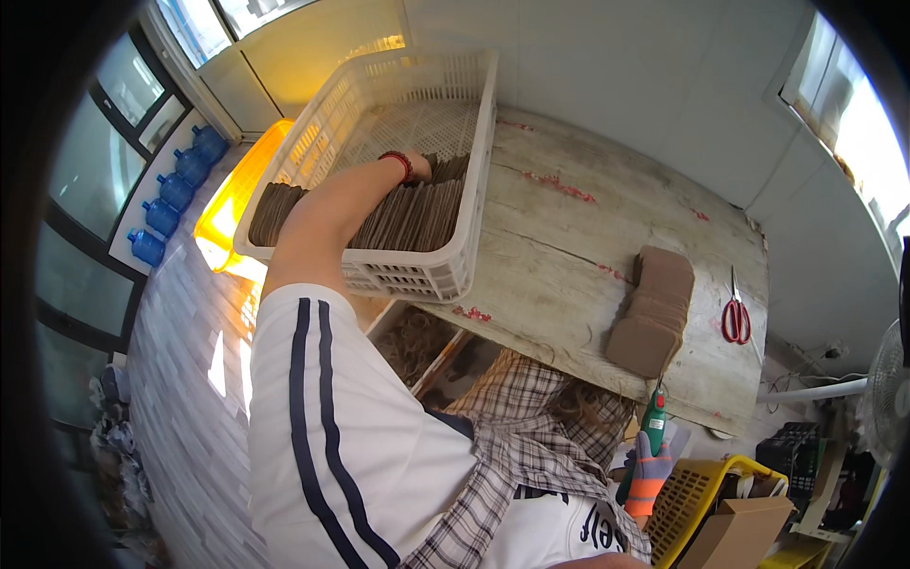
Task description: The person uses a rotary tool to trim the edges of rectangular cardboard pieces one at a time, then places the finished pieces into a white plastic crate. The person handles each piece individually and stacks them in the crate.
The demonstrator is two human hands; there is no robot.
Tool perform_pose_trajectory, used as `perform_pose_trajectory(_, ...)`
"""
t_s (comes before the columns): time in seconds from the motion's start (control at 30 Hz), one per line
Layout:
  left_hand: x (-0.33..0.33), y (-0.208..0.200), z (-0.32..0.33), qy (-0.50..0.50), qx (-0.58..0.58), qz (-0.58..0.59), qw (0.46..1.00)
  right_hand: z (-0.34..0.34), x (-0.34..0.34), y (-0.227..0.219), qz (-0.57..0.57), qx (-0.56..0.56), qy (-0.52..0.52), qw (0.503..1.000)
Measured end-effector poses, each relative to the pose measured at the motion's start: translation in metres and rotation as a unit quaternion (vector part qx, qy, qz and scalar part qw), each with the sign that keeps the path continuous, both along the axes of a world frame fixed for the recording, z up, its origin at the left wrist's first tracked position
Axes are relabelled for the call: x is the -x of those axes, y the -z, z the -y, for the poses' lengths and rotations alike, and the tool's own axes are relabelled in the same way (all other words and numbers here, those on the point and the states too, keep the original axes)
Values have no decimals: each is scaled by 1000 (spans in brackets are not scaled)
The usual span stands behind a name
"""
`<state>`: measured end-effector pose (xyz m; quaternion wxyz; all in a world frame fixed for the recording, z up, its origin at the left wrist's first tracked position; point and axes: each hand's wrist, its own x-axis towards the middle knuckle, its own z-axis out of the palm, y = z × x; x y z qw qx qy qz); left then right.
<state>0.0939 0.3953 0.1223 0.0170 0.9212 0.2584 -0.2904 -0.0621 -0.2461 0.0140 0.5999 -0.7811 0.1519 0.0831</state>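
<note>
My left hand (419,166), bare with a red beaded bracelet (402,164) at the wrist, reaches into a white plastic crate (453,258). It is down against rows of thin brown flat pieces (403,216) standing on edge; its fingertips are hidden among them. My right hand (649,465), in a grey and orange glove, is closed round a green handheld tool (654,417) with a red button and a narrow tip. That tip points up at the table's front edge, just below a fanned stack of brown pieces (654,308).
Red-handled scissors (736,318) lie right of the stack on the worn table (540,209). A yellow basket (687,498) with a cardboard box (739,531) stands at lower right, near a fan (886,389). Left are an orange crate (223,213) and several blue water jugs (161,218).
</note>
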Motion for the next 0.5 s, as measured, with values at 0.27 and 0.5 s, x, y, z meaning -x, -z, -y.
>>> perform_pose_trajectory(0.27,-3,-9,-28,-192,149,22,970,5,1,10,18,8,0,1000)
perform_pose_trajectory(0.5,0,0,-33,-150,209,2,966,1,-5,10,-8,11,-2,1000)
